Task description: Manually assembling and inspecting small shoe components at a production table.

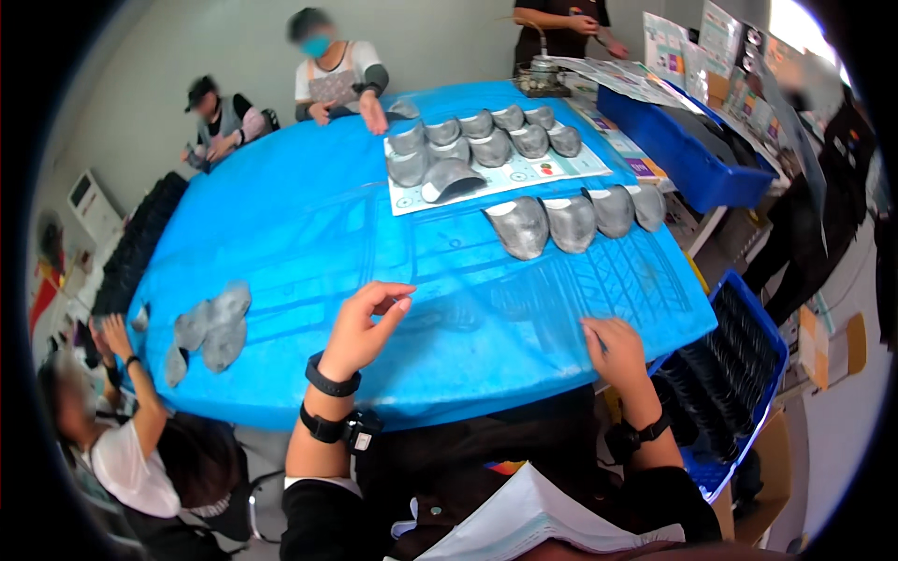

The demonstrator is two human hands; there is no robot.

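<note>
My left hand [368, 327] hovers over the near part of the blue-covered table [281, 220], its thumb and bent fingers apart with nothing between them. Close to the table's near right edge is my right hand [615, 352], loosely spread and holding nothing; some of its fingers are hidden. Beyond both hands, a row of grey, rounded, cup-shaped pieces [519, 228] lies on the blue cover. Farther back, several similar grey pieces [488, 150] stand in rows on a white printed sheet [412, 202], with one tilted piece [451, 179] at their front.
More grey pieces [224, 327] lie at the left by a co-worker's hands [114, 338]. Other people sit at the far side. At the right are a blue bin [683, 154] and a blue crate [778, 348] of stacked black pieces. Dark stacked pieces [140, 238] line the left edge.
</note>
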